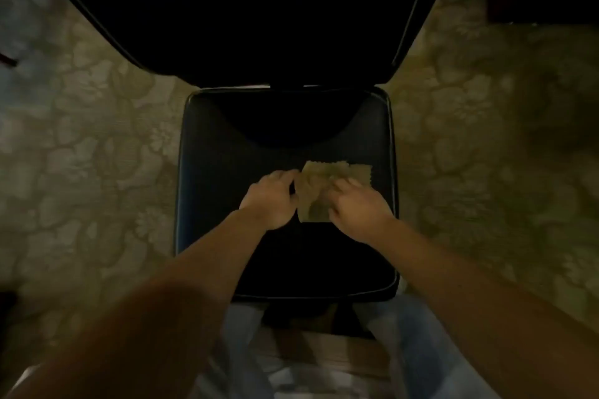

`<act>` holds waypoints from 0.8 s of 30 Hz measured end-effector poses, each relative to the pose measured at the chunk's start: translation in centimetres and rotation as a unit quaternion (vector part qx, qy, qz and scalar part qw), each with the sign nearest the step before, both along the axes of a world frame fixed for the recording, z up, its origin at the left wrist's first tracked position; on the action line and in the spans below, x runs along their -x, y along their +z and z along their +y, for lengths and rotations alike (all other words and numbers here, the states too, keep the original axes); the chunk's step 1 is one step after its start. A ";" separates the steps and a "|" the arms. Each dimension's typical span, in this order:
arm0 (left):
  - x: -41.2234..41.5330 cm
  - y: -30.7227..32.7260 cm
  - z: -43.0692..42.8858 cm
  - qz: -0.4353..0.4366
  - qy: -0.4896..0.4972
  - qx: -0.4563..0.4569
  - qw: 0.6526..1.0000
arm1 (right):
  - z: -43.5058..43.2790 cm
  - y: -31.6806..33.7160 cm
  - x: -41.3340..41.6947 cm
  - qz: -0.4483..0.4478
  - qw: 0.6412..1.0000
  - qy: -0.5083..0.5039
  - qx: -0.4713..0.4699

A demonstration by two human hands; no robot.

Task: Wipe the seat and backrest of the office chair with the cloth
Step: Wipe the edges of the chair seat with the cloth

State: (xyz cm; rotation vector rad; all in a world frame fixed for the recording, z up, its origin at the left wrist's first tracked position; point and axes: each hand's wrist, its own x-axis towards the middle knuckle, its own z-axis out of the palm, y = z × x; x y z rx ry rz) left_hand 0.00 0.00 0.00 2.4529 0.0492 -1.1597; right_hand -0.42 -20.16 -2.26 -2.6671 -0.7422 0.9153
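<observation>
1. Cloth (312,191): pale and crumpled, it lies mid-way along the office chair's dark seat (227,139), below the backrest (259,10).
2. The left grip (272,201) has curled fingers pinching the cloth's left edge.
3. The right grip (356,207) clutches the cloth's right part with bent fingers.
4. Patterned floor (97,139) flanks the chair.

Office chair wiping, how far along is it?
Done: nothing shows as wiped. In hand: the left hand and right hand are on the cloth, which lies on the seat. Left: wiping the seat and the backrest, which the cloth isn't touching.
</observation>
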 end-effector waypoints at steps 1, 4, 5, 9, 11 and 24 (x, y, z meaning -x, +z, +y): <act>0.3 -1.0 -0.1 -0.039 0.001 -0.013 0.999 | 0.4 -1.0 0.2 0.000 1.000 0.010 0.007; 1.8 -4.4 0.1 -0.163 0.013 -0.052 0.985 | 1.2 -4.2 1.3 -0.023 1.000 0.009 0.014; 2.4 -5.4 0.3 -0.189 0.013 -0.057 0.980 | 1.5 -5.3 1.6 -0.028 0.999 -0.006 0.020; 4.8 -8.7 0.7 -0.249 -0.005 -0.090 0.964 | 2.3 -8.0 2.8 -0.081 0.993 -0.077 0.035; 6.0 -9.8 0.9 -0.263 -0.003 -0.097 0.960 | 3.1 -8.5 3.5 -0.110 0.988 -0.101 0.042; 13.1 -8.6 1.9 -0.227 -0.029 -0.093 0.969 | 1.3 -7.9 8.0 -0.118 0.985 -0.100 0.075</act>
